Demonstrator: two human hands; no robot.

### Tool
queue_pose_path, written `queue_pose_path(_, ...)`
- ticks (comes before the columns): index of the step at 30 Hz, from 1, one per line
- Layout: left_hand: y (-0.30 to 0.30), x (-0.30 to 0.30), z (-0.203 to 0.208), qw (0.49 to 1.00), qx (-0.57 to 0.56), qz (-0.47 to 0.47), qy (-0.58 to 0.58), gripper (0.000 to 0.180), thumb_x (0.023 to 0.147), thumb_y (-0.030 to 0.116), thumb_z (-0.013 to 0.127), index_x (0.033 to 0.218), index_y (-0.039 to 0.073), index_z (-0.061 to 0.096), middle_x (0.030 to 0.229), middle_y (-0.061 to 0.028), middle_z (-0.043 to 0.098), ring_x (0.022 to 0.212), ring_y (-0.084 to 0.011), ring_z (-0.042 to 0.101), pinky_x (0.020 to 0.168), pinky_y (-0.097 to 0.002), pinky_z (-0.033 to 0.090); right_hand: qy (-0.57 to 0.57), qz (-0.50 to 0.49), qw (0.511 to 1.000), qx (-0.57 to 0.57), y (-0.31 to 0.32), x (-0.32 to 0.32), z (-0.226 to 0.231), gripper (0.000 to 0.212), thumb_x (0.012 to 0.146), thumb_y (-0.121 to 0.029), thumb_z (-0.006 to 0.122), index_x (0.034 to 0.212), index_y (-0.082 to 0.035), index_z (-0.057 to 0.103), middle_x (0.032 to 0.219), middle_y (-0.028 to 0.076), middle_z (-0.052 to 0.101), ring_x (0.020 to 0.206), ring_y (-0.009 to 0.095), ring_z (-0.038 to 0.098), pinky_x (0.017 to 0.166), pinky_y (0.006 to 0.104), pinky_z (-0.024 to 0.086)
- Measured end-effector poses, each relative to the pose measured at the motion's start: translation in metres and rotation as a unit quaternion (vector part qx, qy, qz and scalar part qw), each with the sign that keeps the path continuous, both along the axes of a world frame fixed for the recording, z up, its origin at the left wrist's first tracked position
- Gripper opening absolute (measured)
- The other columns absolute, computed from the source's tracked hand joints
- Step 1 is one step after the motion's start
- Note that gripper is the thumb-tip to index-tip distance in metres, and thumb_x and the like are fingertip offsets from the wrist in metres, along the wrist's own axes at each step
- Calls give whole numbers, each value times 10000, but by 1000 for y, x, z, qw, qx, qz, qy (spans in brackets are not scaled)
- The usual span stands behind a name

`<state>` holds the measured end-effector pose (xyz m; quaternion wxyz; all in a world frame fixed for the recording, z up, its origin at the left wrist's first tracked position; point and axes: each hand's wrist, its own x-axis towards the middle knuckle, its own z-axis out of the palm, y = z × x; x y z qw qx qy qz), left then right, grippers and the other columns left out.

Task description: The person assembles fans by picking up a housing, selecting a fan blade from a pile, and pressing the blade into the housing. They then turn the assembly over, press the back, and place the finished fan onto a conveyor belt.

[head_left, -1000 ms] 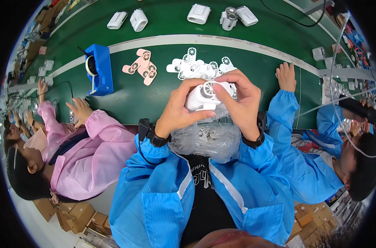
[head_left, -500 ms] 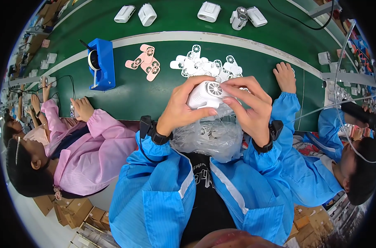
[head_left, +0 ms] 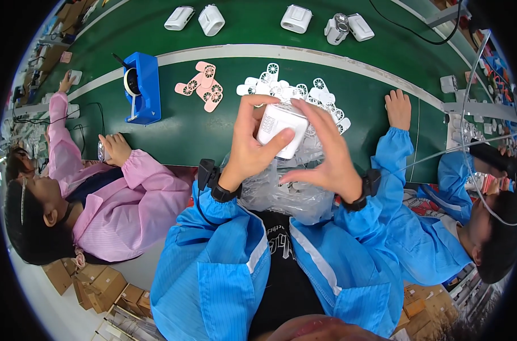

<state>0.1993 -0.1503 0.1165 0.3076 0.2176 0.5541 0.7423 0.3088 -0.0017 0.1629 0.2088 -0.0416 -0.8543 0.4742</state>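
A white plastic housing (head_left: 280,132) with rounded corners and vent slits on its side is held above the near edge of the bench. My left hand (head_left: 253,139) is closed around it, thumb on the near face and fingers over the far end. My right hand (head_left: 332,156) is opened wide; its fingertips reach the housing's far right edge while the thumb stands apart below. Beyond lie several flat white plates (head_left: 270,85) with spoked round grilles. A clear plastic bag (head_left: 287,196) rests under my hands, close to my body. The housing's grille end is now mostly hidden.
Pink grille plates (head_left: 208,88) and a blue tape dispenser (head_left: 143,91) are at the left. Past a pale rail (head_left: 224,52) stand several white housings (head_left: 296,19). One co-worker's hand (head_left: 117,149) is on the left; another's hand (head_left: 397,109) lies on the bench at right.
The housing has turned so its grille faces away and its broad side shows. My right thumb has come off it and the hand has spread. My left hand keeps its hold.
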Motion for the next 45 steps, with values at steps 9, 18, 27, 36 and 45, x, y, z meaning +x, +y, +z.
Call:
queue_pose_path(9, 21, 2, -17, 967, 169, 160, 103, 518, 1026, 370, 621, 1336, 3, 427, 1131, -239, 669, 1056, -300, 675, 938, -438, 537, -27, 10, 999, -37, -1, 1, -32, 1044, 574, -306, 1025, 1452, -6, 546, 1420, 185, 591, 1302, 354, 584, 1100, 464, 466)
queue_pose_path(18, 37, 9, 0, 962, 185, 185, 74, 523, 1026, 456, 525, 1242, 5, 373, 1101, -297, 646, 994, -312, 654, 923, -444, 528, 126, -120, 983, -59, -32, -25, -41, 901, 880, -675, 740, 1408, 22, 523, 1269, 211, 600, 1160, 322, 612, 1021, 429, 496)
queue_pose_path(27, 50, 5, 20, 964, 177, 195, 44, 518, 1014, 467, 543, 1202, 16, 369, 1100, -302, 635, 961, -312, 651, 889, -439, 542, 160, -181, 969, -56, -30, -31, -29, 724, 1008, -676, 540, 1235, 9, 489, 1231, 261, 600, 1051, 308, 643, 926, 423, 535)
queue_pose_path(36, 56, 6, 17, 953, 201, 217, 73, 465, 1012, 429, 533, 1168, 20, 379, 1123, -290, 616, 959, -316, 644, 873, -448, 552, 242, -166, 949, -118, -28, -40, -33, 745, 1004, -644, 576, 1301, 24, 433, 1186, 259, 611, 1043, 300, 641, 911, 421, 529)
queue_pose_path(45, 60, 10, 7, 946, 208, 228, 100, 384, 1011, 373, 503, 1107, 10, 420, 1121, -282, 621, 946, -301, 642, 860, -428, 551, 246, -176, 951, -72, -19, -38, -40, 679, 1000, -514, 634, 1325, 48, 434, 1154, 230, 611, 983, 272, 620, 883, 407, 515)
